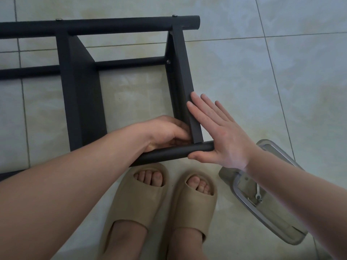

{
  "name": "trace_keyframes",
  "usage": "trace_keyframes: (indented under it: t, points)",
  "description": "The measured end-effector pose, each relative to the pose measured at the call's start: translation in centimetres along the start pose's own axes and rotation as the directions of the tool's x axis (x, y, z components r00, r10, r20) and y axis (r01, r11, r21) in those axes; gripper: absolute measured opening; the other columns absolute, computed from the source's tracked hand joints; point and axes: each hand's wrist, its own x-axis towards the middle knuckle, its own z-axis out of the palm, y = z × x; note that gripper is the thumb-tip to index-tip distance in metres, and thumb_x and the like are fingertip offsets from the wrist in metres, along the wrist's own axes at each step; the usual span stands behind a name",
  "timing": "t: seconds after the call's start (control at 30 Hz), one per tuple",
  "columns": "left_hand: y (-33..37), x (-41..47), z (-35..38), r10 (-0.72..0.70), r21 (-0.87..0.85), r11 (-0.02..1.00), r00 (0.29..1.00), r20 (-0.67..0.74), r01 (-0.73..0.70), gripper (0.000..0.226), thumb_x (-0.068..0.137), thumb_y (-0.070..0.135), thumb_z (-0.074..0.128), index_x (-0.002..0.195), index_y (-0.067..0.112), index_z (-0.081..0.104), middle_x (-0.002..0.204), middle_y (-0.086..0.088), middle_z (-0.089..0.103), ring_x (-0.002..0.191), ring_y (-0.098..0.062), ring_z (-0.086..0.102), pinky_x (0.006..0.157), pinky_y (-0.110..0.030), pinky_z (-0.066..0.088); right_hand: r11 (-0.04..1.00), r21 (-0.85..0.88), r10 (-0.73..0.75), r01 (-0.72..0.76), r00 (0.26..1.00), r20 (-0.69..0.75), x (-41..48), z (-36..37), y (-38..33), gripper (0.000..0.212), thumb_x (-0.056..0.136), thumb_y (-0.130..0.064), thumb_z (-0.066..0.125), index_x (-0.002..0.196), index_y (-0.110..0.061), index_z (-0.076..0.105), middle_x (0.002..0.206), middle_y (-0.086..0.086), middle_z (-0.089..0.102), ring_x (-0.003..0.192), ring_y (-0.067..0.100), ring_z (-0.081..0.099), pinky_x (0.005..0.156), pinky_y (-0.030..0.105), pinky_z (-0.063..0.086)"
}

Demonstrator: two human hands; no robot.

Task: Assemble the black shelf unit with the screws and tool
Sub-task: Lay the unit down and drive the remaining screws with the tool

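The black shelf unit (pixel 80 91) lies on its side on the pale tiled floor (pixel 244 72), filling the left and middle of the view. A broad left panel (pixel 82 102) runs from the far tube (pixel 112 26) down towards the person. Two screw heads (pixel 59 19) show on top of that tube, and a thinner middle tube (pixel 129 62) crosses between the panels. The left hand (pixel 165 132) reaches over the near tube (pixel 169 153) into the inner corner where this tube meets the right panel (pixel 183 81). Its fingers are curled and grip the panel's lower end (anything small held inside them is hidden). The right hand (pixel 221 136) lies flat against the outer face of the same panel, with its fingers straight and slightly spread. Its palm presses on the tube's open end and its thumb is tucked below that end. Below the frame are the person's feet in beige slippers (pixel 135 199). At the far right a clear plastic tray (pixel 277 228) sits on the floor, partly behind the right forearm, with a small metal wrench (pixel 258 193) in it.
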Motion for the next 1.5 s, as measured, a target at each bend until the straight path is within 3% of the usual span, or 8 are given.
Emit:
trace_keyframes:
  t: [0.23, 0.4, 0.5, 0.7, 0.87, 1.07, 1.37, 1.5]
  points:
    - [0.34, -0.39, 0.01, -0.03, -0.052, 0.998, 0.997, 0.07, 0.034, 0.028, 0.09, -0.007, 0.055, 0.08, 0.011, 0.074, 0.086, -0.013, 0.073, 0.077, -0.022, 0.071, 0.064, -0.027, 0.056, 1.0, 0.006, -0.001, 0.001, 1.0, 0.004, -0.01, 0.03, 0.03, 0.105, 0.082, -0.074, 0.057, 0.161, -0.023, 0.011, 0.169, -0.007, 0.001, 0.157, 0.018, 0.001, 0.126, 0.052, 0.013]
    - [0.43, -0.35, 0.44, -0.008, 0.04, 0.999, 1.0, -0.013, 0.008, 0.012, 0.09, -0.003, 0.06, 0.091, 0.004, 0.069, 0.087, -0.016, 0.07, 0.073, -0.022, 0.069, 0.067, -0.029, 0.057, 1.0, 0.017, 0.0, 0.0, 1.0, -0.004, -0.02, 0.04, 0.02, 0.105, 0.082, -0.073, 0.058, 0.161, -0.022, 0.012, 0.169, -0.006, 0.002, 0.157, 0.019, 0.002, 0.126, 0.053, 0.013]
    - [0.52, -0.38, 0.48, 0.004, 0.066, 0.998, 1.0, -0.011, -0.004, 0.011, 0.09, -0.003, 0.061, 0.088, 0.006, 0.068, 0.079, -0.013, 0.071, 0.067, -0.021, 0.069, 0.062, -0.026, 0.056, 1.0, 0.017, -0.004, 0.004, 1.0, -0.011, 0.0, 0.03, 0.03, 0.105, 0.081, -0.073, 0.059, 0.161, -0.021, 0.014, 0.169, -0.005, 0.004, 0.157, 0.019, 0.003, 0.126, 0.053, 0.014]
    - [0.38, -0.73, 0.4, -0.021, 0.094, 0.995, 1.0, -0.007, 0.021, 0.012, 0.09, -0.001, 0.061, 0.09, 0.007, 0.07, 0.085, -0.017, 0.072, 0.07, -0.024, 0.07, 0.059, -0.027, 0.055, 0.998, -0.051, -0.031, 0.029, 0.998, -0.053, -0.04, 0.36, -0.25, 0.107, 0.08, -0.076, 0.059, 0.16, -0.015, 0.022, 0.169, 0.0, 0.012, 0.157, 0.021, 0.008, 0.124, 0.057, 0.014]
    - [0.24, -0.8, 0.54, -0.021, 0.106, 0.994, 1.0, -0.015, 0.022, 0.012, 0.09, -0.001, 0.06, 0.092, 0.006, 0.07, 0.092, -0.02, 0.071, 0.083, -0.031, 0.067, 0.076, -0.035, 0.054, 0.997, -0.071, -0.032, 0.028, 0.997, -0.067, -0.04, 0.41, -0.32, 0.107, 0.079, -0.077, 0.058, 0.16, -0.015, 0.024, 0.168, 0.001, 0.014, 0.157, 0.021, 0.011, 0.123, 0.059, 0.015]
    - [0.09, -0.87, 0.48, -0.033, 0.076, 0.997, 0.999, -0.003, 0.033, 0.013, 0.091, 0.0, 0.059, 0.093, 0.006, 0.07, 0.092, -0.02, 0.07, 0.08, -0.028, 0.067, 0.07, -0.031, 0.053, 0.999, -0.049, -0.016, 0.015, 1.0, -0.024, -0.02, 0.1, -0.42, 0.108, 0.079, -0.078, 0.056, 0.16, -0.017, 0.02, 0.169, 0.0, 0.012, 0.157, 0.02, 0.008, 0.124, 0.057, 0.013]
    - [-0.14, -0.59, 0.45, -0.016, 0.064, 0.998, 0.999, -0.034, 0.018, 0.012, 0.089, -0.001, 0.063, 0.087, 0.007, 0.071, 0.09, -0.02, 0.07, 0.082, -0.03, 0.066, 0.078, -0.037, 0.053, 1.0, -0.005, -0.003, 0.003, 1.0, -0.013, -0.16, 0.25, -0.43, 0.107, 0.08, -0.076, 0.058, 0.161, -0.019, 0.017, 0.169, -0.003, 0.008, 0.157, 0.018, 0.007, 0.124, 0.056, 0.015]
    - [-0.23, -0.46, 0.31, -0.019, 0.028, 0.999, 0.999, -0.051, 0.021, 0.015, 0.088, -0.005, 0.063, 0.082, 0.006, 0.071, 0.076, -0.013, 0.071, 0.066, -0.021, 0.068, 0.065, -0.028, 0.056, 1.0, 0.003, 0.006, -0.006, 1.0, -0.011, -0.13, 0.31, -0.5, 0.107, 0.08, -0.075, 0.06, 0.161, -0.018, 0.018, 0.169, -0.003, 0.008, 0.157, 0.018, 0.008, 0.124, 0.055, 0.017]
